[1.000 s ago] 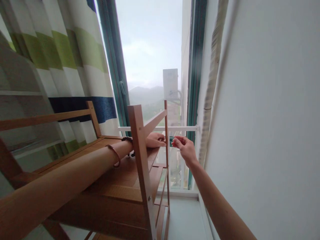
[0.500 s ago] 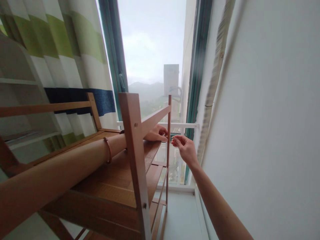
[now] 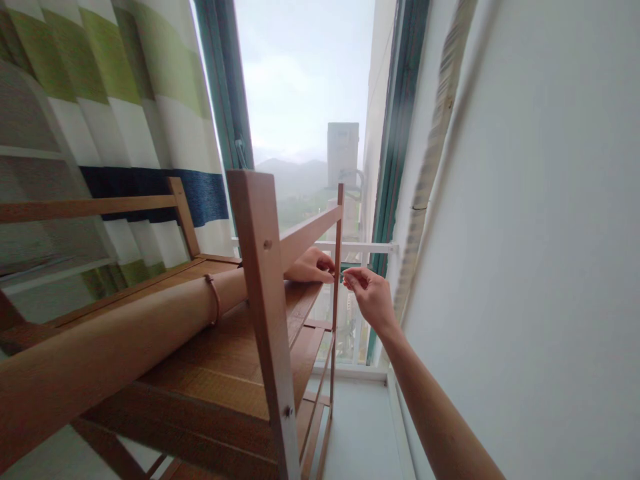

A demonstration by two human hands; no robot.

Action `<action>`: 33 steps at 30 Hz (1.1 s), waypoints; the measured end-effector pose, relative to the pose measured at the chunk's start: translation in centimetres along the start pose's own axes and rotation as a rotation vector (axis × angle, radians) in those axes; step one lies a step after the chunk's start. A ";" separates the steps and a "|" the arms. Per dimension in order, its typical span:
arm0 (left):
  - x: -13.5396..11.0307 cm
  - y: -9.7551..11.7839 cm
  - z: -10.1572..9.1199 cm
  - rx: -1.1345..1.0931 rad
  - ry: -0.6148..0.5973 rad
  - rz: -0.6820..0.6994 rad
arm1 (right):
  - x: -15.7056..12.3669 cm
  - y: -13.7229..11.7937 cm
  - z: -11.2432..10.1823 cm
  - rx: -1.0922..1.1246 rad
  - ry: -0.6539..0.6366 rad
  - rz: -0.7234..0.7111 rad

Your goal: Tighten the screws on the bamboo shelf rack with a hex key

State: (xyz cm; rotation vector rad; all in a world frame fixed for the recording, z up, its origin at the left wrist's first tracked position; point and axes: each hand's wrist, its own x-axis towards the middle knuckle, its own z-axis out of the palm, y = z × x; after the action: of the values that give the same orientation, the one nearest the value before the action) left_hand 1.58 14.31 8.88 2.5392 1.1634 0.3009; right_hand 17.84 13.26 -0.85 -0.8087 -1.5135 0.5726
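A wooden shelf rack (image 3: 260,267) stands in front of me, with its top board under my left forearm. My left hand (image 3: 311,266) reaches across that board to the far upright post (image 3: 339,227) and its fingers curl against the post's inner side. My right hand (image 3: 367,291) comes from the other side of the same post, with thumb and forefinger pinched together right at it. What the pinch holds is too small to make out. A thin bracelet (image 3: 214,299) circles my left wrist.
A white wall (image 3: 525,233) runs close along the right. A striped curtain (image 3: 125,120) hangs at the left. Behind the rack is a window with a green frame (image 3: 393,153) and a white rail (image 3: 360,247). Pale floor (image 3: 357,433) shows below.
My right hand has moved a little left and closed its pinch against the far post. The view has shifted, so the near post stands higher in the picture.
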 end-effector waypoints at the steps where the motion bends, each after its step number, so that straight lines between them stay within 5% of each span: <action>1: 0.0 0.0 0.0 -0.004 -0.002 0.000 | 0.0 0.0 0.1 0.018 0.018 0.006; 11: 0.5 -2.2 -0.5 -0.085 -0.058 0.113 | 0.3 0.3 -0.1 0.427 -0.026 0.212; 23: 0.5 -1.6 -0.5 0.001 -0.030 0.088 | -0.1 1.0 1.1 0.461 0.031 0.304; 33: 0.5 -1.3 -0.4 -0.010 -0.025 0.086 | -0.1 0.4 1.2 0.346 0.043 0.169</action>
State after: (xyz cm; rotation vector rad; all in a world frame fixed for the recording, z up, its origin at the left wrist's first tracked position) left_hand 0.88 15.53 8.75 2.5815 1.0430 0.2935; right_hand 16.76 13.59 -1.36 -0.6774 -1.2664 0.9087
